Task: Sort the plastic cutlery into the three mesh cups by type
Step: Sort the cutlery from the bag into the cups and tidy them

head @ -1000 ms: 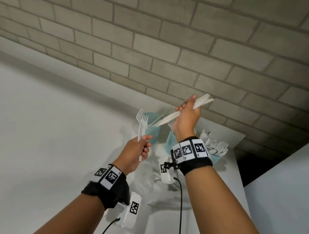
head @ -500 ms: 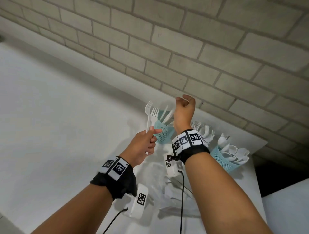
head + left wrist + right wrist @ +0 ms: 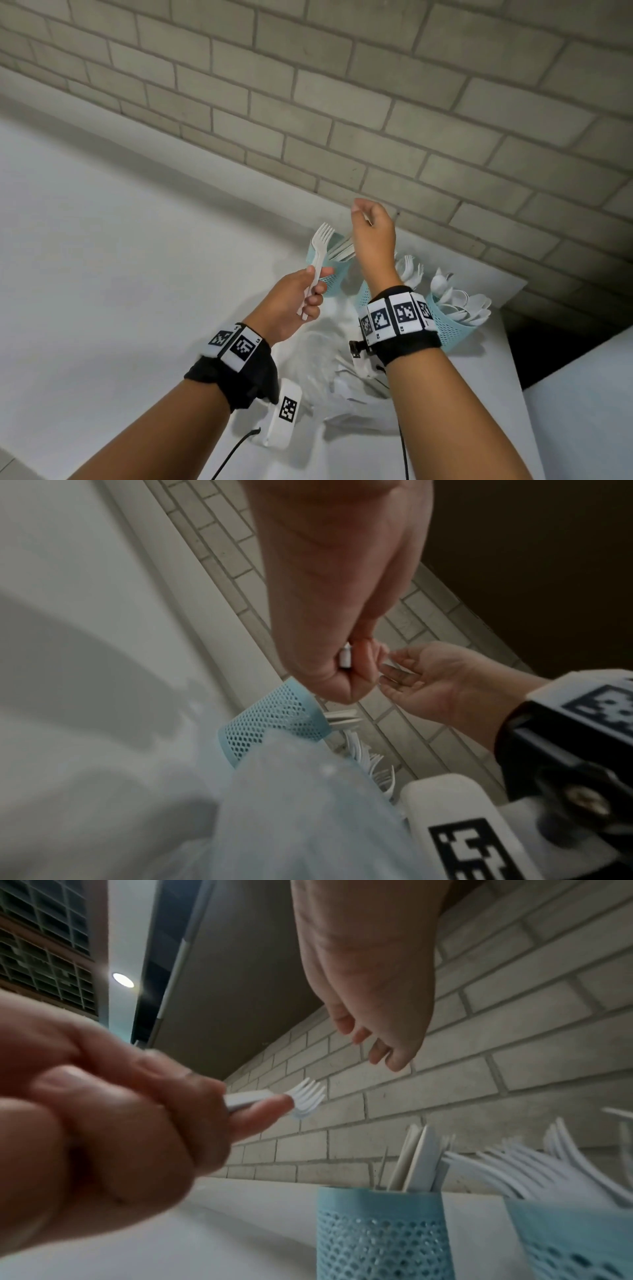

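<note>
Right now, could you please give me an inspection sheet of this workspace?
Surface: white table, set against the wall.
Job's things: three blue mesh cups in a row; knife cup holds knives, fork cup holds forks, spoon cup holds spoons.
Clutter: clear plastic bag in front of the cups, white pieces inside.
Grippers: left hand grips forks by their handles; right hand hangs above the knife cup, fingers loosely curled; whether they pinch anything is unclear.
Cables: black cables run from the wrist cameras.
Surroundings: grey brick wall behind the table.

No legible text or numbers.
</note>
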